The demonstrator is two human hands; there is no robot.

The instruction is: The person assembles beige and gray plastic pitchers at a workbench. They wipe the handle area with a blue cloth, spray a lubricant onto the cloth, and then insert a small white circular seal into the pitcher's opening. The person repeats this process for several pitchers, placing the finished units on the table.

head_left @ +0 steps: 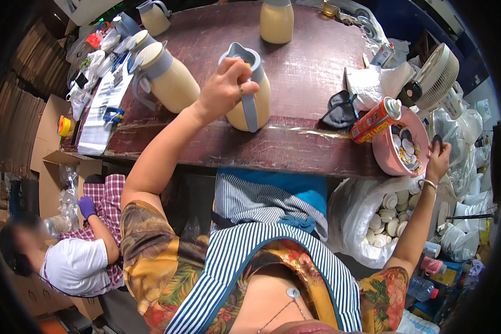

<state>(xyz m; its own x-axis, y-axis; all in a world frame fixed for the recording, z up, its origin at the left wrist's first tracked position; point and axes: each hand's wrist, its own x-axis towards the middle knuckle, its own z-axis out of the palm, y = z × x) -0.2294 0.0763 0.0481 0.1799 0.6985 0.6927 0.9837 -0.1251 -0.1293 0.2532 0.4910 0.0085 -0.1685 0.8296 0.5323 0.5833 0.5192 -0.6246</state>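
My left hand (227,89) is closed at the mouth of a cream jug (264,100) with a grey rim and handle, which stands open-topped near the table's front edge. The fingers hide most of what they grip; a bit of yellow shows beside them. Out to the right, my right hand (438,158) pinches a small dark round piece (437,138) by the outer side of a pink basin (388,155). Inside the basin lie several white round pieces (407,146) with yellow bits and a dark one among them.
More cream jugs (172,80) stand on the dark red table (312,83). A red spray can (376,119) leans by the basin, near a fan (437,78). Below hangs a plastic bag of white caps (387,222). A person (78,256) with a purple glove sits at left.
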